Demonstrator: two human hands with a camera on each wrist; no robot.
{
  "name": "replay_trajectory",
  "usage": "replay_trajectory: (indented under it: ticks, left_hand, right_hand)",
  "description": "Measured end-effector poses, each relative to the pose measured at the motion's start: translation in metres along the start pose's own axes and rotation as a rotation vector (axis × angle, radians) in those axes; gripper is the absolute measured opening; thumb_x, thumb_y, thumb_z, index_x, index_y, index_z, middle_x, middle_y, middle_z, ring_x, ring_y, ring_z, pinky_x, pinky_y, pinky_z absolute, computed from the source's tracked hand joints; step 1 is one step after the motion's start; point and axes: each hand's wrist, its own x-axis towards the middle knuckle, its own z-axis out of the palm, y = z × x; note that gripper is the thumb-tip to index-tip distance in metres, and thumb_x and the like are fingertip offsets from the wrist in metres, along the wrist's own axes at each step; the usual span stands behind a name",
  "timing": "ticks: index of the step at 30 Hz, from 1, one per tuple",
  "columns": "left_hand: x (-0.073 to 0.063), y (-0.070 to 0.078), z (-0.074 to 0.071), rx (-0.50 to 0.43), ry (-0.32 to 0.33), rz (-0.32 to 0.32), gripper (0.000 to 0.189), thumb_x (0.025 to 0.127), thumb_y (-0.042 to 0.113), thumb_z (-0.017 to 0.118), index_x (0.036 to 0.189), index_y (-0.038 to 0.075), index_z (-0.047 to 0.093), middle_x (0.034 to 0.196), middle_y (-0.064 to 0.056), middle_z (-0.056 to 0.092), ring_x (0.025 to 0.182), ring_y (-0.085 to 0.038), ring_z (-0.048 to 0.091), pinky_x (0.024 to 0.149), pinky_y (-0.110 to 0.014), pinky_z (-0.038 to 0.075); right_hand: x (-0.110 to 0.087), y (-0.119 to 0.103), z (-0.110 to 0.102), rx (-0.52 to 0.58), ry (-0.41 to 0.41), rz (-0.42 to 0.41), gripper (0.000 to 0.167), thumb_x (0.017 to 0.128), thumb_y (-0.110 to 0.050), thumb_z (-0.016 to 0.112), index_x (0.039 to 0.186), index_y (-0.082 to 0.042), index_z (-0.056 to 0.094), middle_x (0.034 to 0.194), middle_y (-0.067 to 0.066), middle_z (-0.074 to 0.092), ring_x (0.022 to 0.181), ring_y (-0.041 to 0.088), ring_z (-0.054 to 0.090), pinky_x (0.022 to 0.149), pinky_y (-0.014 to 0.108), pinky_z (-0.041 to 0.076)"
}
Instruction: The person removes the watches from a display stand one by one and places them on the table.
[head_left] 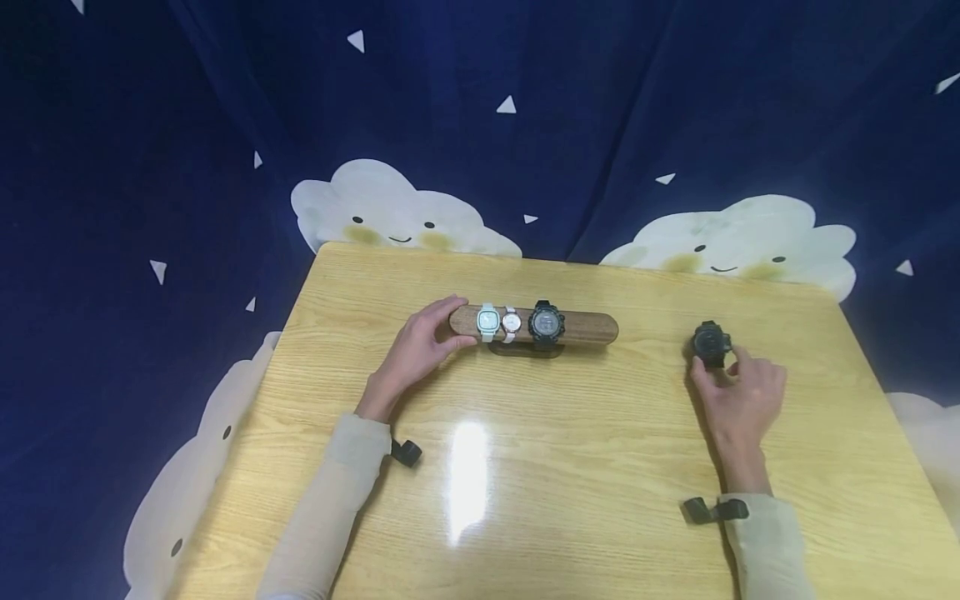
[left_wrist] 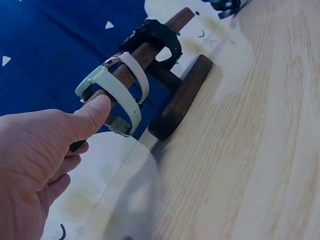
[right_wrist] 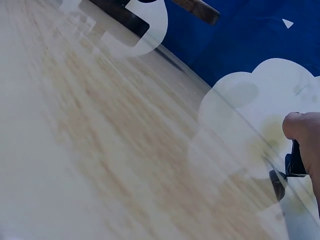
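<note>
A wooden watch stand [head_left: 588, 327] stands upright on the table. Its bar carries a mint-green watch [head_left: 488, 322], a small white-strapped watch [head_left: 512, 323] and a chunky black watch [head_left: 546, 323], side by side from left to middle. My left hand [head_left: 420, 342] grips the bar's left end, its thumb beside the mint-green watch in the left wrist view. Far to the right, my right hand [head_left: 742, 400] pinches a second black watch [head_left: 709, 345] between thumb and fingers. At the right wrist view's edge, only part of that hand and a dark sliver of the watch show.
The light wooden table [head_left: 585, 467] runs under both arms, with a bright reflection near its middle. Behind it hangs a dark blue curtain [head_left: 450, 100] printed with white clouds and triangles. Bare tabletop lies between the stand and the right hand.
</note>
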Motion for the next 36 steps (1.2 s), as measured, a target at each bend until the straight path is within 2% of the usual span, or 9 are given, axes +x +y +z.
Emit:
replay_trajectory:
  ticks: [3,10,20,24,33,36]
  left_hand:
    - [-0.0001,-0.0001,-0.0001,-0.003,-0.001,0.001,0.069,0.089,0.035,0.083,0.148,0.011,0.058,0.155,-0.018,0.053,0.146,-0.032,0.047,0.125,-0.047,0.033]
    - [-0.0007,-0.0004,-0.0001,-0.009,0.0,-0.003,0.069,0.089,0.036,0.083,0.149,0.012,0.057,0.155,-0.018,0.052,0.147,-0.032,0.046,0.125,-0.048,0.033]
    - [-0.0005,-0.0024,0.0005,-0.008,0.001,0.006,0.069,0.089,0.034,0.084,0.149,0.012,0.058,0.155,-0.018,0.052,0.146,-0.032,0.047,0.124,-0.048,0.034]
    - [-0.0003,-0.0013,0.0002,-0.008,-0.004,-0.001,0.069,0.088,0.035,0.084,0.149,0.014,0.058,0.157,-0.015,0.052,0.147,-0.031,0.046,0.125,-0.047,0.033]
    - [-0.0004,-0.0015,0.0002,-0.005,-0.007,-0.007,0.069,0.089,0.036,0.083,0.148,0.011,0.058,0.157,-0.018,0.051,0.147,-0.032,0.046,0.125,-0.048,0.033]
    - [-0.0005,-0.0023,0.0002,-0.003,-0.005,-0.007,0.07,0.089,0.036,0.083,0.148,0.011,0.057,0.156,-0.018,0.051,0.147,-0.032,0.046,0.125,-0.048,0.032]
  right_hand:
    - [-0.0005,-0.0007,0.0016,0.01,0.008,-0.017,0.05,0.085,-0.028,0.083,0.11,0.013,0.069,0.079,0.027,0.062,0.075,0.042,0.048,0.078,0.05,0.035]
    - [-0.0004,-0.0022,0.0043,-0.014,-0.008,-0.136,0.046,0.084,-0.022,0.082,0.113,0.012,0.069,0.083,0.028,0.064,0.075,0.043,0.052,0.074,0.054,0.039]
    - [-0.001,-0.0026,0.0072,0.004,-0.008,-0.241,0.046,0.078,-0.011,0.083,0.115,0.013,0.069,0.088,0.031,0.065,0.079,0.048,0.053,0.07,0.058,0.041]
    - [-0.0013,-0.0015,0.0082,0.003,-0.009,-0.247,0.046,0.077,-0.011,0.083,0.114,0.013,0.069,0.088,0.031,0.065,0.08,0.048,0.053,0.07,0.058,0.042]
    - [-0.0015,0.0038,0.0084,-0.034,-0.096,-0.23,0.047,0.083,-0.016,0.08,0.121,0.009,0.068,0.092,0.029,0.064,0.083,0.047,0.051,0.072,0.056,0.04]
    - [-0.0017,0.0038,0.0085,-0.028,-0.097,-0.232,0.047,0.083,-0.015,0.08,0.121,0.009,0.068,0.091,0.029,0.064,0.082,0.047,0.05,0.072,0.056,0.039]
